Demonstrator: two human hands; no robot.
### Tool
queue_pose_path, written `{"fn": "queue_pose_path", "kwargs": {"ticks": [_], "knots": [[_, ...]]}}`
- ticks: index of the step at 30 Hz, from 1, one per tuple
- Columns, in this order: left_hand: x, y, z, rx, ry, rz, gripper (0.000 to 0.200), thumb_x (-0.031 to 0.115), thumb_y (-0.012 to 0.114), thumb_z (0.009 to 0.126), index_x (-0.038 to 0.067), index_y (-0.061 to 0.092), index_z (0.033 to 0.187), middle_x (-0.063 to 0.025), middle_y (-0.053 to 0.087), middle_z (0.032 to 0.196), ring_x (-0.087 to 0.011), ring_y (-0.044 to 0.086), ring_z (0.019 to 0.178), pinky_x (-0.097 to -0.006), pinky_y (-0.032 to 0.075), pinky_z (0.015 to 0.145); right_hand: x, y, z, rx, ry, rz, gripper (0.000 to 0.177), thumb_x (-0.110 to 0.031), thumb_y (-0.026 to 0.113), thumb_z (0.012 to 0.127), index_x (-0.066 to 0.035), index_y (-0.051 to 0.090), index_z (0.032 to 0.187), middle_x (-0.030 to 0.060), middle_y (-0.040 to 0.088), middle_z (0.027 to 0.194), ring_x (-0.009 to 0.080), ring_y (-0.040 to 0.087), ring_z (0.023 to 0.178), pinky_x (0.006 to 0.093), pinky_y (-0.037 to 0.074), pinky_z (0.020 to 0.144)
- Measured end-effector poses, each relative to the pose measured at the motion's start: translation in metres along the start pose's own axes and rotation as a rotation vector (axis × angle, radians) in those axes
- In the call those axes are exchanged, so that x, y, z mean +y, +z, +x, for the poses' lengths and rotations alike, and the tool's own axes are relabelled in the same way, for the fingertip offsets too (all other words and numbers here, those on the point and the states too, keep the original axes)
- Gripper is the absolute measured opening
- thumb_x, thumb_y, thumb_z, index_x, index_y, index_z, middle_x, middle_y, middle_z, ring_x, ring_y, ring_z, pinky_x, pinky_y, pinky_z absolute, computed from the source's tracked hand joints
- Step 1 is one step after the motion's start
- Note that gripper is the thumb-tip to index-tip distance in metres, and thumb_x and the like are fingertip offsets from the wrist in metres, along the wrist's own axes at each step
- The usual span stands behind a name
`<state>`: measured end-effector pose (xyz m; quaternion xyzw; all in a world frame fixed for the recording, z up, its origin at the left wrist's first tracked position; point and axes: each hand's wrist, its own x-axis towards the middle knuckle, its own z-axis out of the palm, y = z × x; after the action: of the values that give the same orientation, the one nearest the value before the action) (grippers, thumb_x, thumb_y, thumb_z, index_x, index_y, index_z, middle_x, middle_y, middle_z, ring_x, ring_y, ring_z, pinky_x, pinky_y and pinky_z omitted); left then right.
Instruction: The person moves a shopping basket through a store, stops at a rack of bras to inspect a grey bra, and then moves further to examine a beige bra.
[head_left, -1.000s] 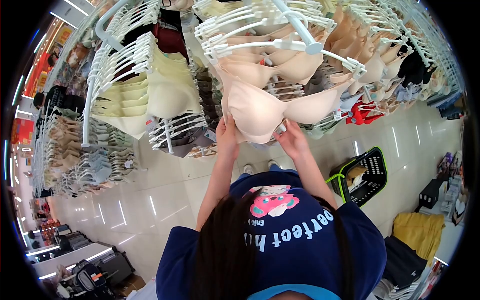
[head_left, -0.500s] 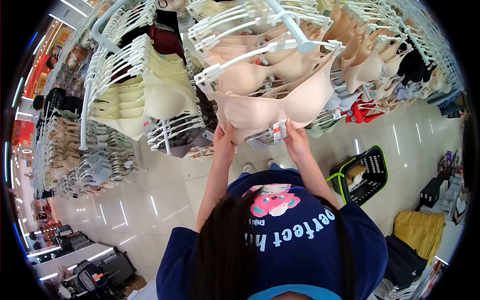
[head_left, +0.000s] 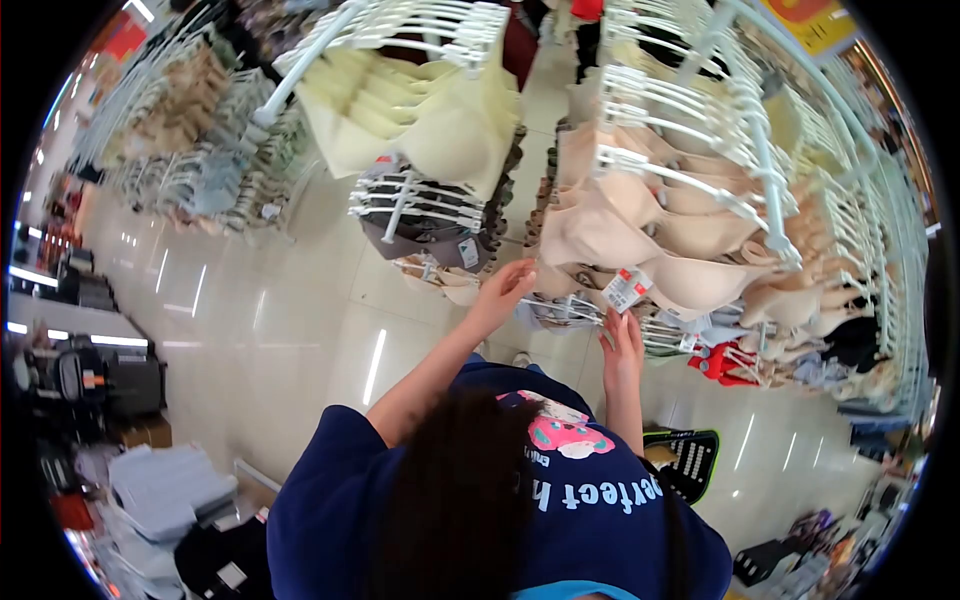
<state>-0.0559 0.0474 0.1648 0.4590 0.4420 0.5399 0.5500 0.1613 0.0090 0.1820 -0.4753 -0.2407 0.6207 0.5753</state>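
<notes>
A beige bra (head_left: 598, 235) hangs on a white hanger at the front of a rack arm, its cups facing me. From its middle hangs a white and red price tag (head_left: 627, 289), tilted. My right hand (head_left: 622, 348) is just under the tag, fingers stretched upward with the tips right at its lower edge and the thumb apart. Beside the bra's left end is my left hand (head_left: 503, 294), its fingers loosely extended toward the fabric and nothing held in them. More beige bras hang close behind the front one.
Pale yellow bras (head_left: 440, 130) hang on a rack arm to the left, with dark grey bras (head_left: 425, 235) below. A red bra (head_left: 722, 363) hangs low at the right. A black shopping basket (head_left: 690, 462) with a green rim stands on the tiled floor (head_left: 300, 350) by my right side.
Both hands have come off the bra's lower edge, the left drawing to its side and the right staying by the tag. The view has turned left, so the racks appear further right.
</notes>
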Motion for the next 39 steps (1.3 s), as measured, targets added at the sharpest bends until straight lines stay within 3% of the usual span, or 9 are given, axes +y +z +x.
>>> {"fn": "queue_pose_path", "kwargs": {"ticks": [2,9,12,16,21,24,28,31,39], "knots": [[-0.004,-0.017,-0.015,-0.047,-0.152,0.258,0.038,0.02,0.05,0.082,0.0,0.041,0.113,-0.0111,0.052,0.104,-0.016,0.05,0.093,-0.0263,0.04,0.079,0.008,-0.005,-0.005,0.002,0.07,-0.059,0.032,-0.025,0.05,0.081,-0.009,0.047,0.109,0.0036,0.05,0.106,0.0118,0.047,0.088,0.0259,0.038,0.074],[-0.075,-0.089,-0.08,-0.462,-0.471,1.6,0.046,0.034,0.059,0.069,0.007,0.049,0.104,-0.0142,0.054,0.095,-0.0289,0.051,0.09,-0.0381,0.041,0.076,0.116,-0.085,0.01,-0.202,0.461,-0.6,0.024,-0.026,0.054,0.078,-0.011,0.055,0.096,0.0009,0.058,0.086,0.01,0.051,0.073,0.0252,0.041,0.063],[-0.075,-0.109,-0.092,-0.275,-0.453,1.38,0.045,0.033,0.055,0.072,0.01,0.045,0.109,-0.014,0.051,0.1,-0.03,0.047,0.096,-0.0386,0.039,0.08,0.149,-0.126,0.025,-0.178,0.548,-0.809,0.026,-0.027,0.054,0.077,-0.008,0.056,0.095,0.0031,0.057,0.08,0.0116,0.052,0.065,0.0238,0.041,0.054],[-0.07,-0.139,-0.074,0.237,-0.015,1.221,0.042,0.025,0.054,0.074,0.007,0.042,0.11,-0.0153,0.049,0.101,-0.0321,0.046,0.094,-0.0386,0.039,0.079,0.169,-0.143,0.041,-0.199,0.129,-0.976,0.024,-0.023,0.054,0.076,-0.004,0.055,0.091,0.0051,0.056,0.075,0.0132,0.052,0.063,0.0252,0.042,0.056],[0.0,-0.171,-0.019,0.744,0.215,1.091,0.043,0.013,0.057,0.071,0.006,0.041,0.11,-0.0131,0.046,0.101,-0.0297,0.042,0.097,-0.0377,0.034,0.081,0.147,-0.09,0.025,-0.404,0.078,-1.115,0.025,-0.025,0.053,0.076,-0.004,0.055,0.09,0.0108,0.059,0.078,0.0202,0.056,0.067,0.0296,0.045,0.062],[0.022,-0.193,0.007,0.766,0.481,1.191,0.045,0.009,0.059,0.065,0.008,0.044,0.108,-0.0102,0.047,0.102,-0.0282,0.043,0.096,-0.037,0.033,0.082,0.143,-0.074,0.018,-0.49,0.101,-1.189,0.025,-0.026,0.053,0.076,-0.005,0.055,0.09,0.0111,0.059,0.078,0.021,0.057,0.067,0.0302,0.045,0.062],[0.029,-0.211,0.029,0.537,0.485,1.362,0.046,0.001,0.058,0.056,0.011,0.05,0.1,-0.0047,0.048,0.1,-0.0251,0.044,0.095,-0.0355,0.032,0.085,0.144,-0.066,0.013,-0.489,0.058,-1.266,0.025,-0.026,0.054,0.075,-0.005,0.054,0.089,0.0124,0.058,0.077,0.0228,0.056,0.064,0.0312,0.045,0.061],[0.023,-0.221,0.042,0.478,0.48,1.397,0.039,0.002,0.058,0.058,0.011,0.052,0.096,-0.0043,0.049,0.097,-0.0238,0.045,0.094,-0.0357,0.031,0.086,0.154,-0.062,0.01,-0.474,0.003,-1.268,0.025,-0.025,0.053,0.075,-0.005,0.054,0.09,0.0133,0.057,0.077,0.0238,0.055,0.064,0.0321,0.045,0.06],[0.012,-0.244,0.066,0.269,0.661,1.368,0.009,0.011,0.055,0.068,0.009,0.049,0.075,-0.0051,0.048,0.071,-0.0238,0.049,0.069,-0.0354,0.036,0.064,0.154,-0.006,-0.008,-0.374,-0.096,-1.236,0.024,-0.021,0.052,0.075,-0.003,0.054,0.09,0.015,0.055,0.079,0.0255,0.055,0.067,0.0336,0.044,0.061]]}}
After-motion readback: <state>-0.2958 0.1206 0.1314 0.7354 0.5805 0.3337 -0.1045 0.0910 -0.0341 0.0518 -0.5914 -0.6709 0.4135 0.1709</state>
